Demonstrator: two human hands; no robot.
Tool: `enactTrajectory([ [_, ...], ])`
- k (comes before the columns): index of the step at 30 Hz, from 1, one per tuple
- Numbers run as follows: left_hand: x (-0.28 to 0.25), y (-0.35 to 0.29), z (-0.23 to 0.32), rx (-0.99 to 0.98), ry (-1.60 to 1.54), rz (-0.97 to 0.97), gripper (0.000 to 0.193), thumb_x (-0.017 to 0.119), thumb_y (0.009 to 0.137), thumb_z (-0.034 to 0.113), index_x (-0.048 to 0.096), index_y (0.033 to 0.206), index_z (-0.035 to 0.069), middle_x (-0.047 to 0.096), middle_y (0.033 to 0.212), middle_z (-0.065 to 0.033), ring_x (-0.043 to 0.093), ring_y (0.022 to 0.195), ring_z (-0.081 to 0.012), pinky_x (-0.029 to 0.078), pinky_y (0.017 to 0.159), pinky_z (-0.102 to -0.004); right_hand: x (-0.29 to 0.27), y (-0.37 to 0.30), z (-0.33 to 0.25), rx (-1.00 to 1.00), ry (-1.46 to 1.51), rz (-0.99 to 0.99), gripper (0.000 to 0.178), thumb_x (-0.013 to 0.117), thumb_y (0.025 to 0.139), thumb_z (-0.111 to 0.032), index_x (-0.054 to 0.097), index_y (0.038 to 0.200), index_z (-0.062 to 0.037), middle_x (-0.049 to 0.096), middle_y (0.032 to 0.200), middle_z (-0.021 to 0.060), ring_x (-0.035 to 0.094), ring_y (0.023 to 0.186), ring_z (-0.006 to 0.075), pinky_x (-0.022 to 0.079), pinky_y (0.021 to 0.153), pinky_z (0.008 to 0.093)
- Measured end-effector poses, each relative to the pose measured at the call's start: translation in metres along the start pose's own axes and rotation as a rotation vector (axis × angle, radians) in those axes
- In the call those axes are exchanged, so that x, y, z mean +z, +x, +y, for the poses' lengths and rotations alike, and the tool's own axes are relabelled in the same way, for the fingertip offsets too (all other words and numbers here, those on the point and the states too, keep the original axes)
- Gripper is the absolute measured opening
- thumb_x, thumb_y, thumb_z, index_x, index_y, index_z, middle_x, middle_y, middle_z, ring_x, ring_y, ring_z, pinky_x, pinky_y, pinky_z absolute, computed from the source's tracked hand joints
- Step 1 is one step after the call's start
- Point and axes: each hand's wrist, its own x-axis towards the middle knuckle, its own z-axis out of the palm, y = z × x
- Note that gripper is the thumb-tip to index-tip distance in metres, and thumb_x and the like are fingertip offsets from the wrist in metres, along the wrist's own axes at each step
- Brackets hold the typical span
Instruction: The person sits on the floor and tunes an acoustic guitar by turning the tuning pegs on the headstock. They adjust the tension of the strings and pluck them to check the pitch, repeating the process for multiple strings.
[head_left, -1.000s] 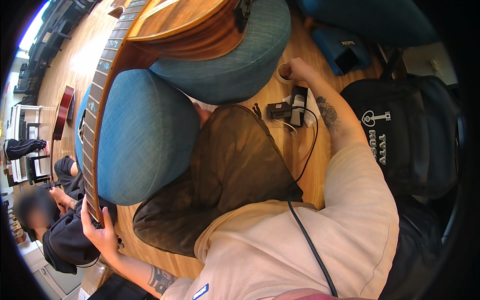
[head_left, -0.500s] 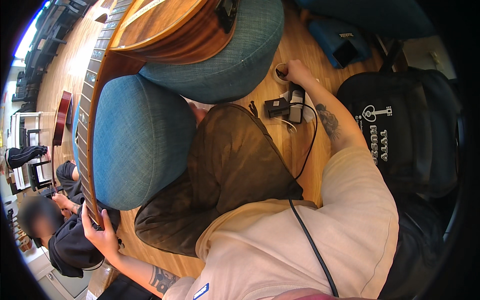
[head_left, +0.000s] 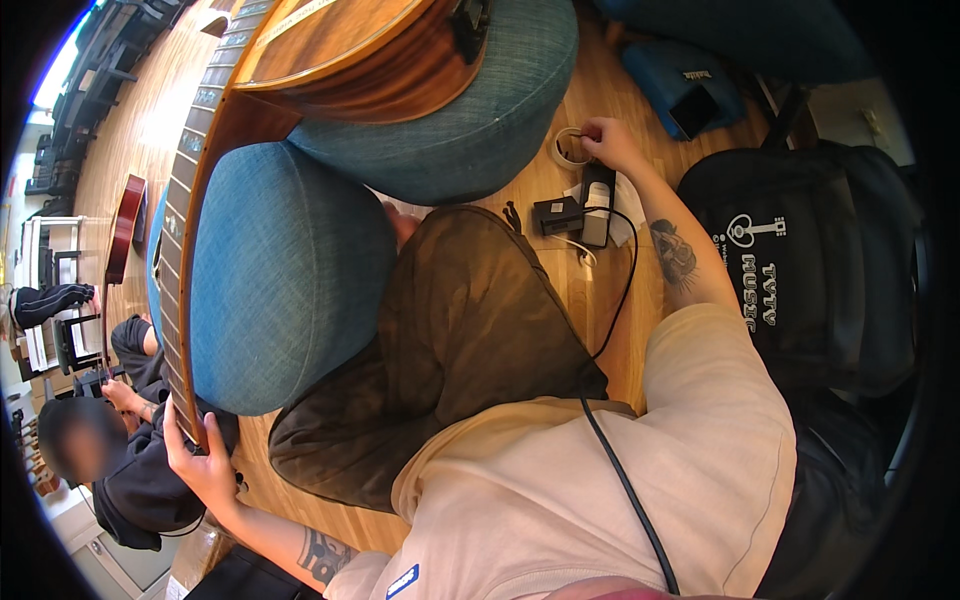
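Observation:
An acoustic guitar (head_left: 390, 85) lies across two blue cushioned seats, its fretted neck (head_left: 180, 235) running down the left side. Around the lower end of that neck, my left hand (head_left: 207, 470) is closed, thumb on one side and fingers on the other. My right hand (head_left: 613, 145) is at the rim of a small round cup (head_left: 561, 150) on the wooden floor, fingers pinched together. A thin dark bit shows at the fingertips, too small to name. Other dark bits lie inside the cup.
Beside the cup are a black box-shaped device (head_left: 555, 215), a black bar-shaped object (head_left: 597, 205) and white paper. A black cable (head_left: 628, 290) runs to me. A blue case (head_left: 680, 90) and black bag (head_left: 800, 260) are on the right. A person (head_left: 150, 470) sits at left with another guitar (head_left: 124, 230).
My right hand has drawn back from the cup's inside to its right rim, fingers still pinched. My left hand stays on the neck, and the whole view has shifted slightly.

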Motion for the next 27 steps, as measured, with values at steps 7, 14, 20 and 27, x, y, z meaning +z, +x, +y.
enactTrajectory([
  [7, 0.004, 0.0, -0.007, -0.015, -0.094, -0.007, 0.045, 0.066, 0.09, 0.004, 0.054, 0.132, -0.006, 0.064, 0.119, -0.0166, 0.062, 0.106, -0.0236, 0.046, 0.094, -0.0335, -0.028, -0.019, 0.01, 0.055, 0.275, 0.153, 0.013, 0.071, 0.082, -0.009, 0.069, 0.092, -0.0009, 0.068, 0.078, 0.0061, 0.062, 0.064, 0.0103, 0.05, 0.06, 0.0252],
  [14, 0.013, -0.001, -0.013, -0.045, -0.157, 0.006, 0.045, 0.066, 0.089, 0.003, 0.054, 0.132, -0.005, 0.065, 0.118, -0.0142, 0.061, 0.103, -0.0204, 0.046, 0.093, -0.0326, -0.048, -0.028, 0.009, 0.067, 0.489, 0.215, 0.01, 0.069, 0.083, -0.009, 0.066, 0.089, -0.0023, 0.063, 0.074, 0.0016, 0.061, 0.064, 0.0091, 0.049, 0.061, 0.0234],
  [20, 0.019, -0.001, -0.016, -0.036, -0.201, -0.005, 0.046, 0.065, 0.089, 0.003, 0.054, 0.133, -0.004, 0.065, 0.118, -0.0137, 0.061, 0.103, -0.0199, 0.046, 0.094, -0.0324, -0.046, -0.04, 0.001, 0.01, 0.427, 0.188, 0.006, 0.068, 0.082, -0.008, 0.065, 0.086, -0.0036, 0.062, 0.072, 0.0003, 0.059, 0.065, 0.0079, 0.048, 0.062, 0.0228],
  [27, 0.022, -0.005, -0.017, -0.009, -0.22, 0.019, 0.044, 0.064, 0.09, 0.003, 0.054, 0.132, -0.003, 0.064, 0.118, -0.0139, 0.061, 0.105, -0.0209, 0.045, 0.095, -0.033, -0.009, -0.084, -0.053, 0.023, 0.506, 0.058, 0.007, 0.064, 0.086, -0.006, 0.062, 0.092, -0.0031, 0.062, 0.078, 0.0004, 0.058, 0.068, 0.0071, 0.048, 0.063, 0.0223],
])
